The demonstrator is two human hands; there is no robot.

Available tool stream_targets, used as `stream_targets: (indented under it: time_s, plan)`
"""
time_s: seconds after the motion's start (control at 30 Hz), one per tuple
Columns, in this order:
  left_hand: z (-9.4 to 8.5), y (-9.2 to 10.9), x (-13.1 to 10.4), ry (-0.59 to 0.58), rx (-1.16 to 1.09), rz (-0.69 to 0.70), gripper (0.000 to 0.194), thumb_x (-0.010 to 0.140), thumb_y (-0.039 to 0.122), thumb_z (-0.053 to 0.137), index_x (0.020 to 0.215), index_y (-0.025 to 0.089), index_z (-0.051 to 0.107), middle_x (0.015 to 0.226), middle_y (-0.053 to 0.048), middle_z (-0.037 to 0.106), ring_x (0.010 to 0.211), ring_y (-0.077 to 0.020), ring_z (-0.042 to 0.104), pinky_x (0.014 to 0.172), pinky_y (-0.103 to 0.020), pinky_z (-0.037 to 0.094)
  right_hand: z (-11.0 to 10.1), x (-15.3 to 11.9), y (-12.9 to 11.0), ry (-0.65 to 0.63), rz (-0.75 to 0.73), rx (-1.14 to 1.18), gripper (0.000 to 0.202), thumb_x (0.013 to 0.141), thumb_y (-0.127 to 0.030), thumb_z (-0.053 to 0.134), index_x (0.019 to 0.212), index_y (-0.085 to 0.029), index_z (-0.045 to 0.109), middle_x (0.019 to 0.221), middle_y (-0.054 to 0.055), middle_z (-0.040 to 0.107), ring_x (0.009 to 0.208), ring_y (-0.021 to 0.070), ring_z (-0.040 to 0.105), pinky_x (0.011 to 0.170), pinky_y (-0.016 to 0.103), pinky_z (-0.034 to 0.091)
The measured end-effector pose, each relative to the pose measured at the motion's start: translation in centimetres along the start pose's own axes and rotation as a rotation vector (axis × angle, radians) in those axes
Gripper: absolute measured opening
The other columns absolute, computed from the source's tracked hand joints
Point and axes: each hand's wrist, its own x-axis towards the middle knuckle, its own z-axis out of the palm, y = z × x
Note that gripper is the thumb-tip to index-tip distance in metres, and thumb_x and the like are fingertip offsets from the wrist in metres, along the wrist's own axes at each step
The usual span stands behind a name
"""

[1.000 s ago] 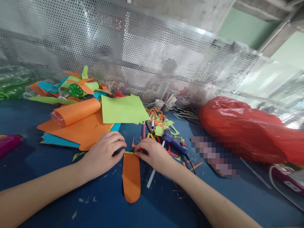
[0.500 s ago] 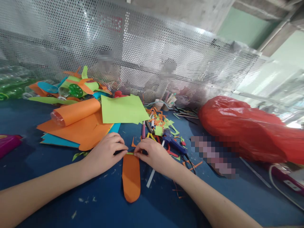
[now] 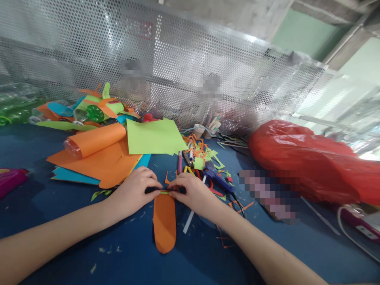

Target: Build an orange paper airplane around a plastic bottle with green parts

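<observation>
An orange paper strip (image 3: 164,225) with a rounded near end lies on the blue table, a thin green edge showing at its far end. My left hand (image 3: 133,193) pinches the left corner of that far end between thumb and fingers. Opposite it, my right hand (image 3: 194,194) pinches the right corner the same way. Both sets of fingertips nearly meet over the green edge and partly hide it.
Orange sheets (image 3: 97,166) and a bottle wrapped in orange paper (image 3: 97,140) lie left. Behind is a green sheet (image 3: 154,136). A blue glue gun (image 3: 219,180), a white stick (image 3: 188,221) and paper scraps lie right, before a red bag (image 3: 303,158).
The fingertips of both hands have shifted slightly at the strip's far end and cover a little more of it. Everything else looks the same.
</observation>
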Motion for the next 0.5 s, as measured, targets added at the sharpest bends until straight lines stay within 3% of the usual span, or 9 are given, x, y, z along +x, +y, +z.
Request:
stream_targets:
  time_s: [0.5]
  plan:
    - [-0.16, 0.33, 0.06, -0.019, -0.012, -0.035, 0.011, 0.083, 0.022, 0.060, 0.088, 0.021, 0.071, 0.088, -0.004, 0.064, 0.092, -0.0218, 0.053, 0.084, -0.039, 0.044, -0.16, -0.17, -0.28, -0.026, 0.028, 0.045, 0.010, 0.076, -0.007, 0.065, 0.080, -0.017, 0.064, 0.080, 0.002, 0.060, 0.081, 0.0153, 0.055, 0.073, 0.025, 0.043]
